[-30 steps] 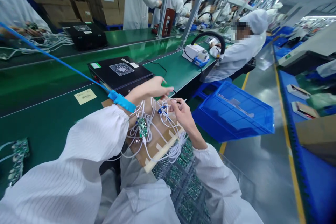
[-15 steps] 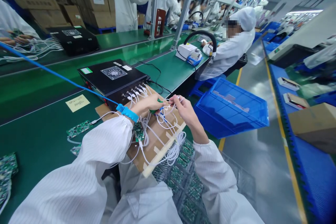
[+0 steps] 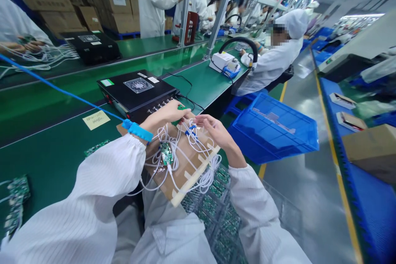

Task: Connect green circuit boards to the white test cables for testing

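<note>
My left hand [image 3: 169,114] wears a blue wrist strap [image 3: 137,130] and pinches a small green circuit board [image 3: 182,107], partly hidden by the fingers, in front of the black box. My right hand [image 3: 220,133] is a little to its right, fingers bent and fingertips at a white cable [image 3: 192,123] above the cardboard. Below the hands, a brown cardboard sheet [image 3: 185,157] with taped edges carries tangled white cables. Another green circuit board [image 3: 166,153] lies on it with a white cable plugged in. A blue tie or clip [image 3: 192,133] sits among the cables.
The black box [image 3: 136,93] with a fan grille has a row of metal connectors on its front. A yellow note [image 3: 96,120] and more boards [image 3: 19,200] are on the green bench. A blue crate [image 3: 275,126] stands right; trays of boards [image 3: 216,210] lie below. A co-worker [image 3: 280,53] sits beyond.
My hands have moved slightly apart; the left has shifted up and left with the green circuit board now showing at its fingertips. The camera view has shifted slightly.
</note>
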Available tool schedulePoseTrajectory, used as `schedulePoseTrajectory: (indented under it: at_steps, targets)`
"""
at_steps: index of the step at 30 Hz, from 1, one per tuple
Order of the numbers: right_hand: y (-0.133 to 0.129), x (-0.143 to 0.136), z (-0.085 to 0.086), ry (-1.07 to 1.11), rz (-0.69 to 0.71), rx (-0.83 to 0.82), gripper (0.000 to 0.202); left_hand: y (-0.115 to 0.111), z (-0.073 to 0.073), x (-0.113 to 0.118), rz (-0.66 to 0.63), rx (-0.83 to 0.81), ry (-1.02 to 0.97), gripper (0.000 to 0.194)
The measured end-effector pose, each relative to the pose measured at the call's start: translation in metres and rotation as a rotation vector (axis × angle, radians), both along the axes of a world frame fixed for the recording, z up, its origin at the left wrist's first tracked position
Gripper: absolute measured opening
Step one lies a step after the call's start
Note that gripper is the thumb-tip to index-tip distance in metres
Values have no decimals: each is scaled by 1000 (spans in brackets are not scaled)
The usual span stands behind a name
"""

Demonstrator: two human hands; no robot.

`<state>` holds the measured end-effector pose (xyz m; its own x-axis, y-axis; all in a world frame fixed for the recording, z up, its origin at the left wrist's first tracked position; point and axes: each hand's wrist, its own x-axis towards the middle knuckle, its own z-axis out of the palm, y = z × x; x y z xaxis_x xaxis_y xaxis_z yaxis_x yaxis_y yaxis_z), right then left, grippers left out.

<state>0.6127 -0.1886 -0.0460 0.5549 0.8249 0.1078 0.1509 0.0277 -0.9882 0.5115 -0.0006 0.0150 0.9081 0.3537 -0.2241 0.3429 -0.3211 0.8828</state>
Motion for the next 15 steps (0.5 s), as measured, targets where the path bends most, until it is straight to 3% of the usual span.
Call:
schedulePoseTrajectory:
  at_steps: [4, 7, 9, 11, 15]
  targets:
    - [0, 13, 2, 206, 80, 95, 88, -2, 0, -15, 23, -52, 55, 28]
    - [2, 29, 2, 188, -16, 87, 97, -6, -10, -17, -51, 53, 101, 34]
    - [6, 38, -2, -2, -139, 38, 82, -9, -16, -14, -79, 175, 68, 34]
    - [11, 43, -7, -297, -167, -84, 56, -12, -21, -10, -90, 285, 11, 35]
    - [20, 38, -13, -736, 27, -343, 14, -17, -24, 1, -87, 446, 18, 33]
